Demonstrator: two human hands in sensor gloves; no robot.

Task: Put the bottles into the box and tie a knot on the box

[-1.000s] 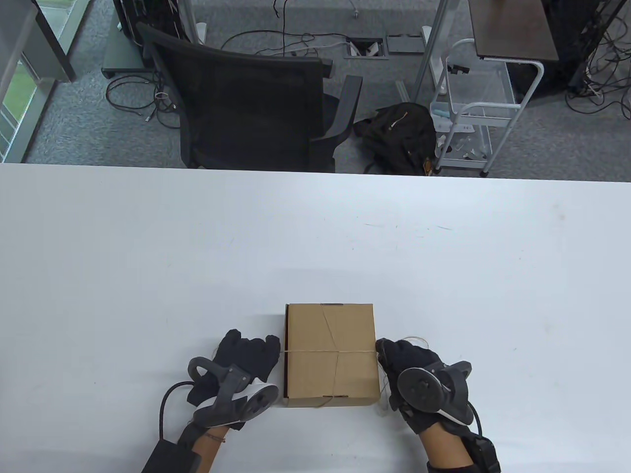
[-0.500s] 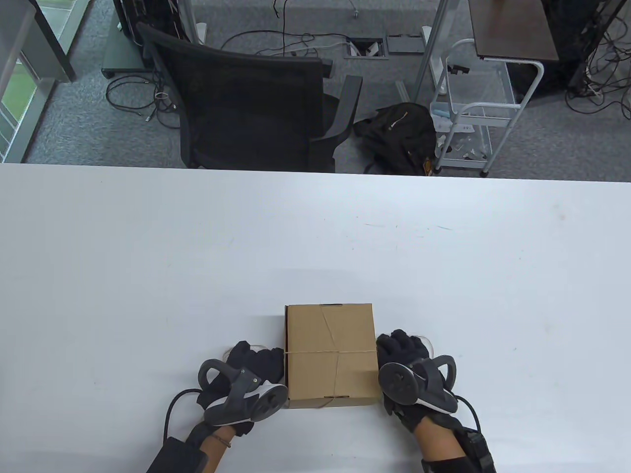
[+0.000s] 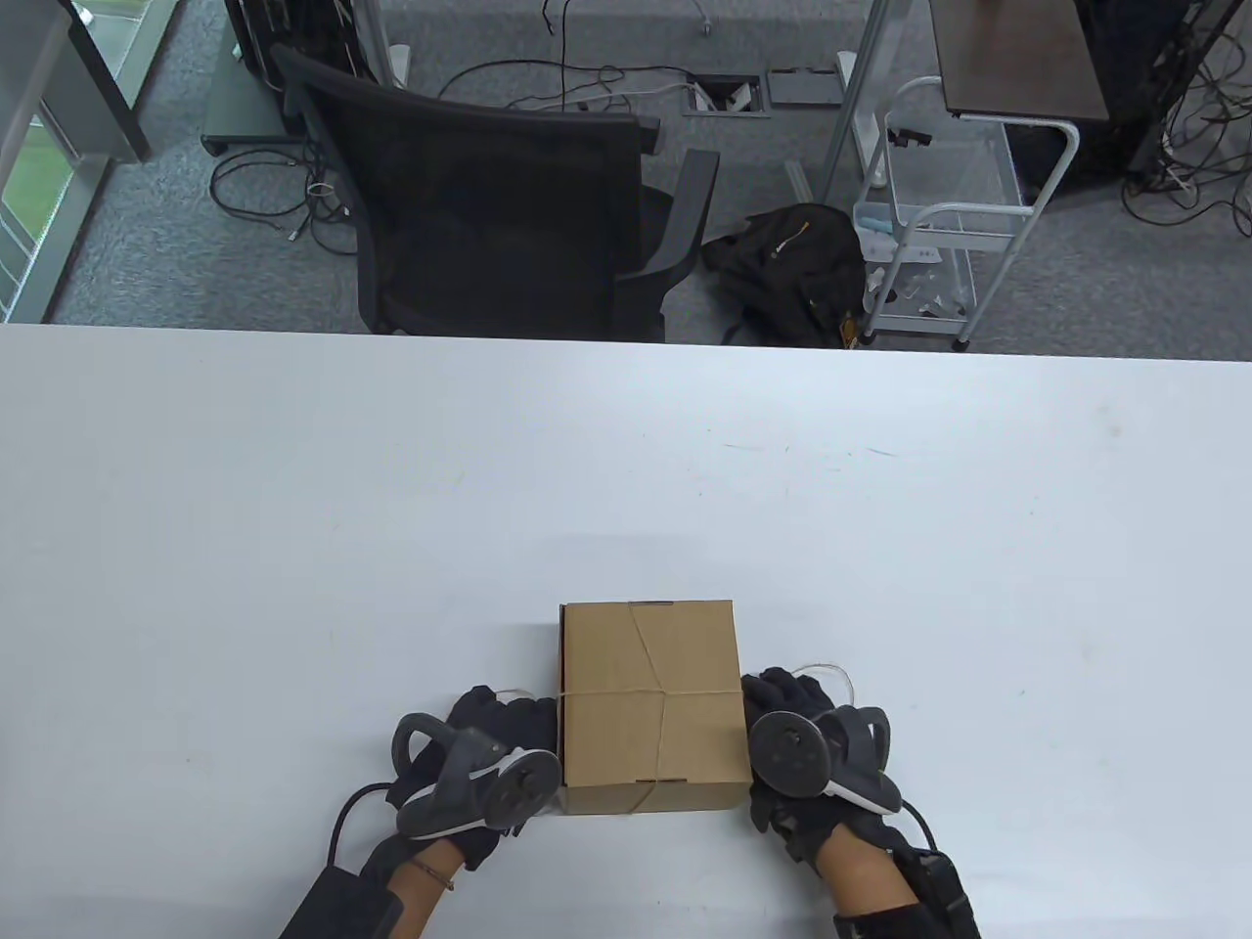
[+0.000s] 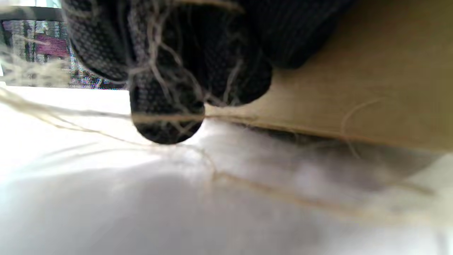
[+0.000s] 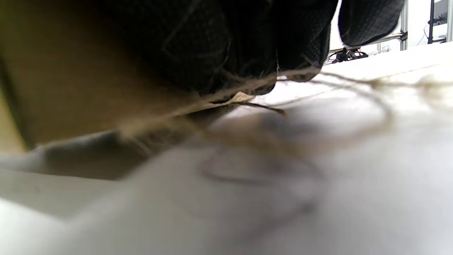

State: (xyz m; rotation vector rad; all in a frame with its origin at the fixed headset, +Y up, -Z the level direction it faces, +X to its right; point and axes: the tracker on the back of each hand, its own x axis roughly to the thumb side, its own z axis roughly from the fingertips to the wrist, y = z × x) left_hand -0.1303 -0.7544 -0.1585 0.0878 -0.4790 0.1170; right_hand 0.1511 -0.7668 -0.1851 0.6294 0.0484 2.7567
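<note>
A closed cardboard box sits near the table's front edge, with thin twine crossed over its lid. No bottle shows. My left hand lies against the box's left side and my right hand against its right side. In the left wrist view, gloved fingertips hang down the box wall, with frayed twine running across them and over the table. In the right wrist view, fingers press low on the box side, and loose twine loops beside them.
The white table stretches wide on all sides of the box. Beyond its far edge stand a black office chair, a dark backpack on the floor and a white wire cart.
Both hands have moved inward from the table onto the box's sides. The box has shifted slightly to the left.
</note>
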